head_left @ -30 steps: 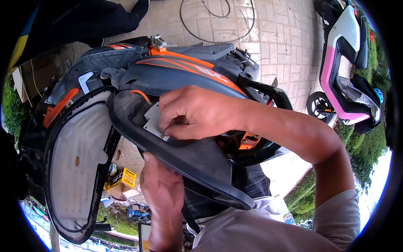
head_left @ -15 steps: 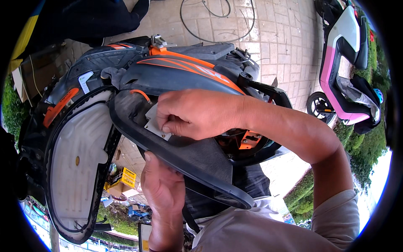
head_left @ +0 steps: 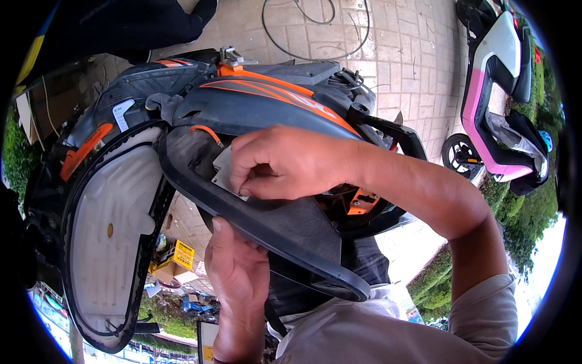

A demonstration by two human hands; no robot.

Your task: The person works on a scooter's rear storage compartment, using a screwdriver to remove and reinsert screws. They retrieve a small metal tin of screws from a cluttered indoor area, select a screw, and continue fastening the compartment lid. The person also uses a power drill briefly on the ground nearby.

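My right hand bends over a white plate on a dark textured panel, thumb and index finger pinched; whatever is between them is too hidden to make out. From below, my left hand grips the panel's thick black rim, thumb along the edge, fingers underneath. A short orange tube ends beside the plate. Behind lies the grey and orange body of a scooter. At left, a long translucent white shell with a black sealing rim leans against the bodywork.
Another person's dark-clothed leg is at top left. A pink and white scooter stands at right by hedges. A coiled cable lies on the paving. A yellow box and assorted clutter lie below the scooter.
The view has shifted slightly. My right hand still works at the white plate, its fingers moving a little; my left hand keeps hold of the rim.
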